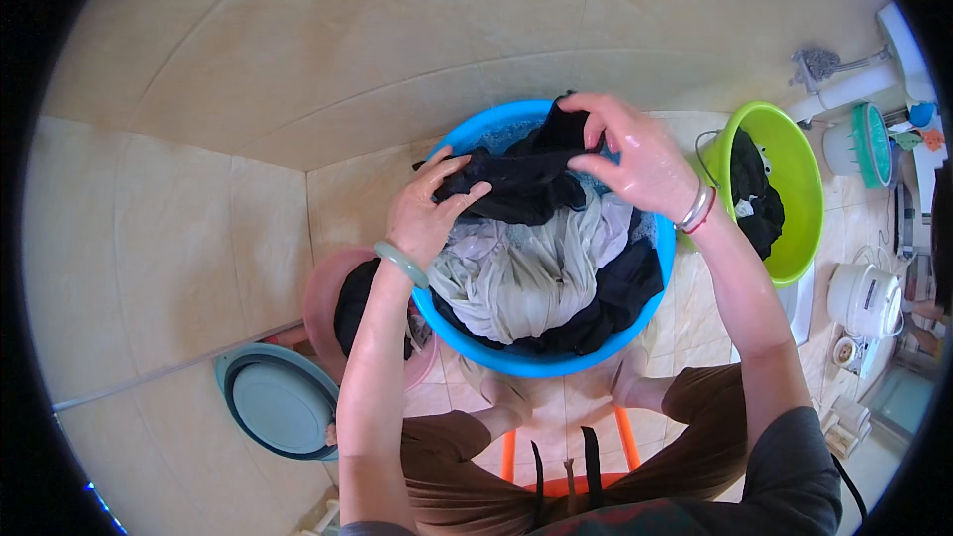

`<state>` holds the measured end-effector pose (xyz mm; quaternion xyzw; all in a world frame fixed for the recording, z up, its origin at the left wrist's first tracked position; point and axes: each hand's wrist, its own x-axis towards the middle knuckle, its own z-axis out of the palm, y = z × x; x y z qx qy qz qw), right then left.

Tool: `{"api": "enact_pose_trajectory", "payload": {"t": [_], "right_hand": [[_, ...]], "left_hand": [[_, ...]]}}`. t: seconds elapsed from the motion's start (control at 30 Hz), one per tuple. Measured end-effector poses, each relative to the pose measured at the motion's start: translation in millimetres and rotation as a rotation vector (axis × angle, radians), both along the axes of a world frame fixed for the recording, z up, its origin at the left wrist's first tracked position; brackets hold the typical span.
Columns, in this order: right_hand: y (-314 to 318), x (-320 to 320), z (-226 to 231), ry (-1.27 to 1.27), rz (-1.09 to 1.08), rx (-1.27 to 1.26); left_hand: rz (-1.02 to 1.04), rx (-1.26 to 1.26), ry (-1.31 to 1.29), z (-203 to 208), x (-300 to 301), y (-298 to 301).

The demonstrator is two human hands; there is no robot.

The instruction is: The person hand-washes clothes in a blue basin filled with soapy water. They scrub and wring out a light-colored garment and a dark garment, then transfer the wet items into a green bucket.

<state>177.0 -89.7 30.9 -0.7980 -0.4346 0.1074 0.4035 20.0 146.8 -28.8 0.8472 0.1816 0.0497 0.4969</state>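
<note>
The likeliest trouble was a slip: your hands looked wet, and you had the black cloth only by its ends, so a hard pull could have freed one and dropped it into the tub, splashing the suds. It could also have dragged up the pale cloth bunched just below, if the two were tangled; I couldn't tell whether they were. Your green bangle sat close by the rim and might have knocked it. The black cloth lay over the far half of the tub, spanning the gap between your hands. Your left hand had its left end pinched, fingers bent over the upper edge and thumb below them. Your right hand was less tightly curled, holding the other end between thumb and fingers; how firmly, I couldn't tell.
</note>
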Motion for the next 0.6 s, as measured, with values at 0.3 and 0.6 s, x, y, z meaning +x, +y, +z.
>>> {"api": "enact_pose_trajectory", "payload": {"t": [0.3,0.6], "right_hand": [[3.8,4.6,-156.6,-0.239,0.041,-0.212],[39.7,-29.2,-227.3,-0.167,0.030,-0.608]], "left_hand": [[-0.183,0.234,0.100,-67.0,7.3,-32.6],[-0.253,0.656,0.545,-156.1,18.7,-62.1]]}}
